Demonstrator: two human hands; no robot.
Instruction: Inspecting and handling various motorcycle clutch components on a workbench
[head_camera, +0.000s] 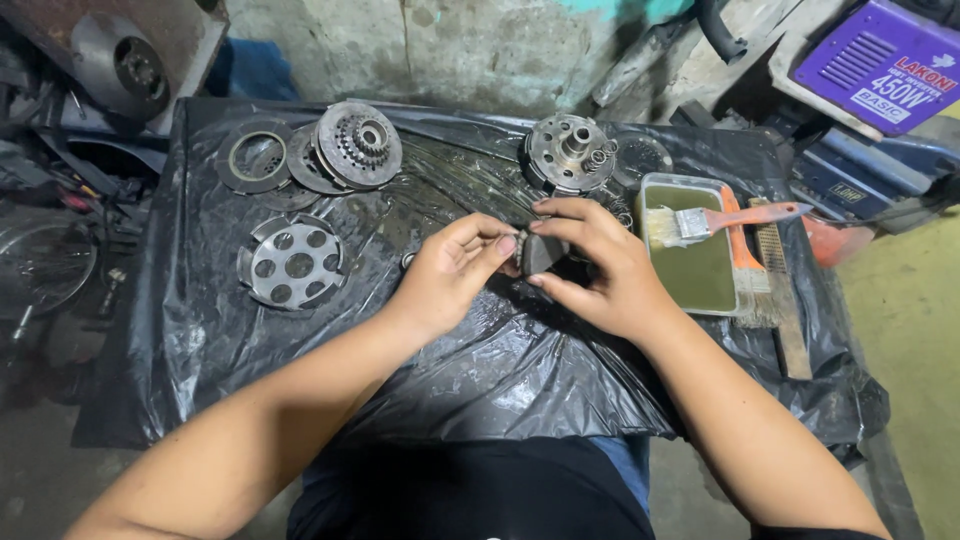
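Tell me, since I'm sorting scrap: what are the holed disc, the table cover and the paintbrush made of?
The holed disc looks like bare grey metal, dull and grimy, with punched round holes. The table cover seems to be thin black plastic sheet: it wrinkles and shines. The paintbrush has pale bristles, a shiny metal band and an orange handle, likely plastic or painted wood.

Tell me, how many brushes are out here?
2: a paintbrush lying across the tray of liquid, and a wire brush beside it on the right. More may be hidden.
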